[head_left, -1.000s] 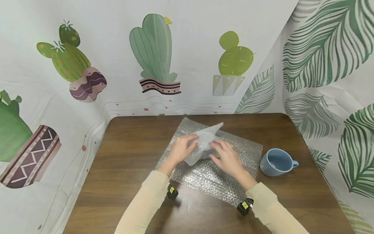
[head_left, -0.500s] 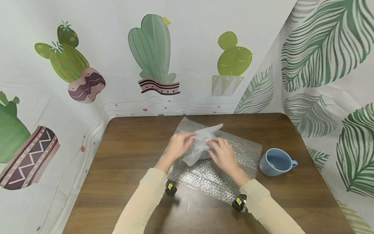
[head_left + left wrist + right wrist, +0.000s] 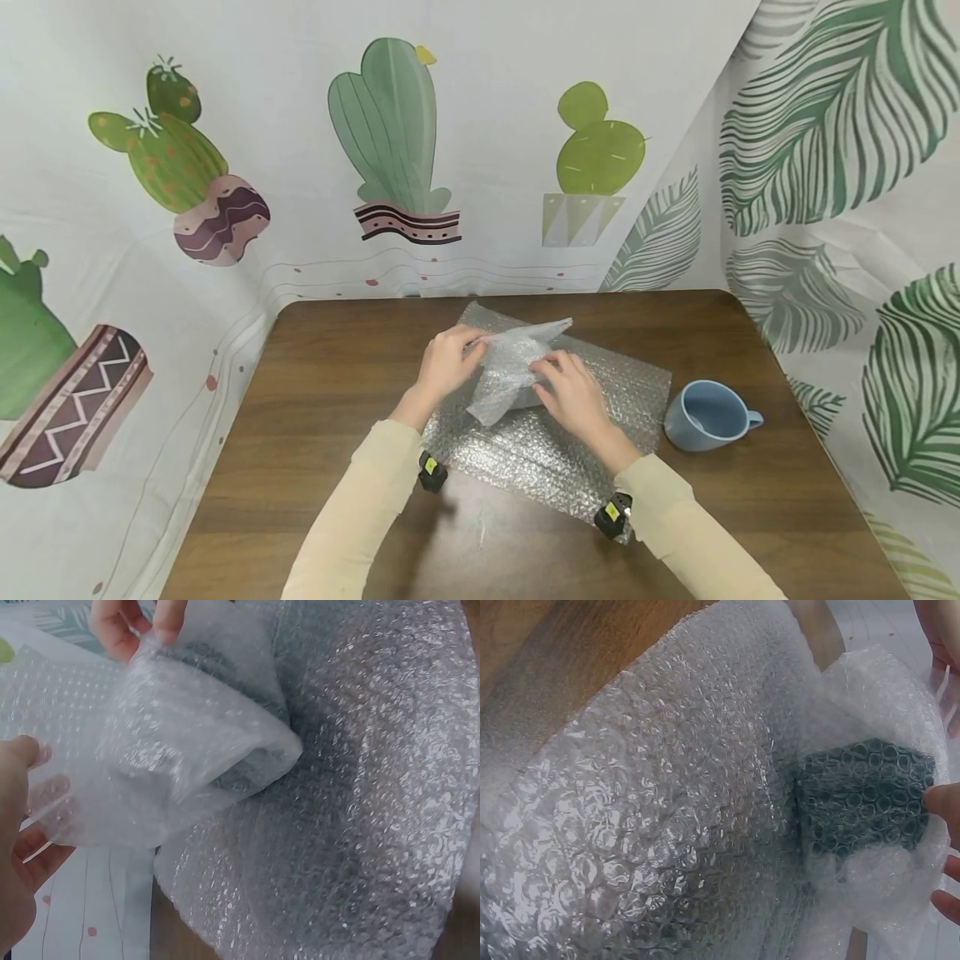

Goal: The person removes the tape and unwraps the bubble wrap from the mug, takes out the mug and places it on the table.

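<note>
A large sheet of clear bubble wrap [image 3: 540, 467] lies on the wooden table, its far part folded up into a bundle [image 3: 517, 367]. Inside this bundle a dark bluish-green object [image 3: 866, 795] shows through the bubbles; its kind cannot be made out. My left hand [image 3: 446, 362] pinches a loose flap [image 3: 75, 772] at the bundle's left side, with some fingers visible through the plastic. On the other side, my right hand [image 3: 573, 396] holds the bundle, its thumb [image 3: 941, 806] against the wrapped object's edge.
A blue mug [image 3: 708, 417] stands upright to the right of the sheet, handle pointing right. The brown table [image 3: 337, 375] ends at a hanging cloth [image 3: 495, 167] printed with cacti and leaves. Each wrist wears a small black camera [image 3: 432, 472].
My left hand has moved left, spreading the flap outward from the bundle. The right hand has shifted slightly left and stays on the bundle. The mug has not moved.
</note>
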Tool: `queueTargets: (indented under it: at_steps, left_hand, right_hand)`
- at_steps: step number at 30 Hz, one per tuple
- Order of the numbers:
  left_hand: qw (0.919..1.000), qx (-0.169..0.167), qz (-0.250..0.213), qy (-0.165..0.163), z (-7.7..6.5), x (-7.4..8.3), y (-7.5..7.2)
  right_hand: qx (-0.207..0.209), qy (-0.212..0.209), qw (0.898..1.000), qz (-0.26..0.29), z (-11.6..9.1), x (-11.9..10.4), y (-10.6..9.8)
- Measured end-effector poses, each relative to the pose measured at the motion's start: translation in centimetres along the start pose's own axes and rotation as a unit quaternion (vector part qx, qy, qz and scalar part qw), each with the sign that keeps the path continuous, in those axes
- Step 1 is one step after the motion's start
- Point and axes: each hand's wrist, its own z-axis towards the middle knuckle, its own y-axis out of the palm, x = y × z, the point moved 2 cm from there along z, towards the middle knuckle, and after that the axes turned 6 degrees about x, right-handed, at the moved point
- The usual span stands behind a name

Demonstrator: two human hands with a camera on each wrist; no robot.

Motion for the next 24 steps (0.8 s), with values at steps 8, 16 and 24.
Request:
queueTargets:
  at_steps: [8, 16, 24]
  left_hand:
    - [0.9998, 0.018, 0.004, -0.013, 0.7, -0.9, -0.7]
    - [0.9979, 0.038, 0.009, -0.051, 1.6, -1.3, -0.9]
    - [0.9894, 0.082, 0.022, -0.118, 2.2, -1.5, -1.3]
  right_hand:
    - [-0.007, 0.004, 1.0, -0.011, 0.1, -0.1, -0.1]
    - [-0.012, 0.009, 1.0, -0.012, 0.1, 0.0, 0.1]
    - [0.002, 0.003, 1.0, -0.006, 0.0, -0.1, 0.1]
